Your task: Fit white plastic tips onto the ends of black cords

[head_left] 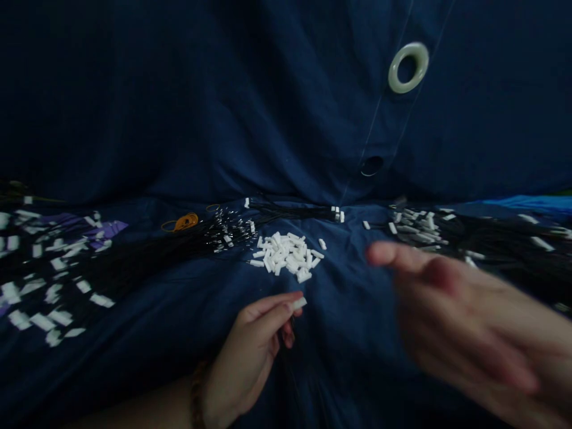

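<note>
My left hand [252, 351] is low in the middle, fingers pinched on a small white plastic piece [299, 302] with a thin black cord running down from it. My right hand [460, 316] is at the lower right, smeared by motion, fingers stretched out flat with nothing seen in them. Just beyond both hands lies a pile of small white plastic pieces [287, 255] on the dark blue cloth [348, 333].
A bundle of black cords with metal ends [223, 233] lies behind the pile. More black cords with white tips lie at the right [451, 229] and left [53, 280]. An orange rubber band [184, 222] sits on the cloth. A white grommet ring [408, 67] is in the hanging cloth.
</note>
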A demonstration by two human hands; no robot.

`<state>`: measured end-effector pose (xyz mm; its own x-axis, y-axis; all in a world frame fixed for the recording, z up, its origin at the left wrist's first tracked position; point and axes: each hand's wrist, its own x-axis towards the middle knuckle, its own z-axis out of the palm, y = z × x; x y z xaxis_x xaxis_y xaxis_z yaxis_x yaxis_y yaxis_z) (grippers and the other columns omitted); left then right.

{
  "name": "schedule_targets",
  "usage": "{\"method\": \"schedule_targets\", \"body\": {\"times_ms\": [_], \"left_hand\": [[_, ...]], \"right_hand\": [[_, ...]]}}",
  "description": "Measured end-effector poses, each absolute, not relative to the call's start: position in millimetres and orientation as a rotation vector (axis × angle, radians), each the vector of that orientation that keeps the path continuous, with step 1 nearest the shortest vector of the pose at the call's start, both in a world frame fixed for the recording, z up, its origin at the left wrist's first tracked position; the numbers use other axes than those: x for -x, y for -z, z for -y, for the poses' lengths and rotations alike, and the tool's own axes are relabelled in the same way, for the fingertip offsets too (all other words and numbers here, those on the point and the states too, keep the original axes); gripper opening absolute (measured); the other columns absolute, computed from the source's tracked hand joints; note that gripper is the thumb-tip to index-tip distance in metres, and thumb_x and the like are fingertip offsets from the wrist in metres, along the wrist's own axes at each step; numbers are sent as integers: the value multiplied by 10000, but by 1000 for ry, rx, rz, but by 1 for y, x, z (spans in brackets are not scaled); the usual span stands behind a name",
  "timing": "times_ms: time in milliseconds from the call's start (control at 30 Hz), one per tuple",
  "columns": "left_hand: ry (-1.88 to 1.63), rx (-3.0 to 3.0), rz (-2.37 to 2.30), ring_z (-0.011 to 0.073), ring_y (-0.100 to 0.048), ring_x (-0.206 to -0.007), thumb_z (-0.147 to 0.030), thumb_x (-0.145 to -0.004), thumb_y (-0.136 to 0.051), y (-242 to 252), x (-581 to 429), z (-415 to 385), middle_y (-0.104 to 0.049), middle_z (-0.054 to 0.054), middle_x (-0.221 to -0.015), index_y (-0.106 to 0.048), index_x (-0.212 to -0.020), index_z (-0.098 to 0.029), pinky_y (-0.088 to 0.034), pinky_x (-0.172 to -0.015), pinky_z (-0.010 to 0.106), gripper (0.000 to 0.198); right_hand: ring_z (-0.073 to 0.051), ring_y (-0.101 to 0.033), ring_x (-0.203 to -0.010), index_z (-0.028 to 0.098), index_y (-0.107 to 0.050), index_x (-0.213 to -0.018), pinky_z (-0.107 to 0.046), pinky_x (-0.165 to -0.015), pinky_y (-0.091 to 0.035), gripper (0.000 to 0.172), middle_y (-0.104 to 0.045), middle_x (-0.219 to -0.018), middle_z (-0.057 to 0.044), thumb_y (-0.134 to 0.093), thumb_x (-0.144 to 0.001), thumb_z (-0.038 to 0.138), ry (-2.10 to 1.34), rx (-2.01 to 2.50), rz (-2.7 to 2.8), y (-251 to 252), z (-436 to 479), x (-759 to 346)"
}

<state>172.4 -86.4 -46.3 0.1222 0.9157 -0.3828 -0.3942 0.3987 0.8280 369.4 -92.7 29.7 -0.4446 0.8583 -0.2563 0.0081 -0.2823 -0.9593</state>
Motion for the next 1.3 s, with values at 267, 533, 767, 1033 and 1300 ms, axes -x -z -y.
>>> {"method": "schedule_targets", "body": {"times_ms": [267,533,767,1033,1300], "left_hand": [[-1084,-532,-1085,70,-474,-618,-227,-695,-649,46,-172,87,-626,43,-765,-704,-881,-157,-375,-540,173,206],[-1113,-425,-1092,65,-479,-631,-237,-696,-652,45,-174,91,-633,46,-794,-700,-907,-166,-386,-567,161,227],[-1122,-423,-1095,70,-480,-632,-235,-694,-655,46,-175,89,-632,42,-783,-701,-885,-160,-388,-565,167,211],[-1137,-393,-1108,76,-489,-638,-229,-671,-668,44,-176,86,-632,53,-787,-704,-878,-152,-389,-558,167,223],[-1123,-409,-1106,78,-489,-641,-237,-678,-666,46,-175,89,-631,50,-785,-704,-872,-153,-394,-568,174,214]], "right_hand": [[-54,-304,-479,151,-407,-715,-175,-447,-243,101,-362,-543,54,-415,-799,206,-1613,1278,1637,17,84,-326],[-75,-331,-515,160,-418,-694,-201,-473,-261,309,-377,-572,39,-324,-925,343,-1149,1344,1982,23,90,-328],[-70,-355,-519,155,-461,-713,-184,-479,-284,314,-396,-582,38,-313,-932,325,-1177,1292,1980,25,91,-325],[-74,-362,-501,161,-452,-709,-188,-468,-274,319,-410,-573,32,-293,-934,323,-1117,1311,2029,30,90,-324],[-82,-397,-508,159,-498,-738,-199,-485,-283,313,-465,-588,20,-305,-925,318,-1059,1334,2072,27,89,-323]]}}
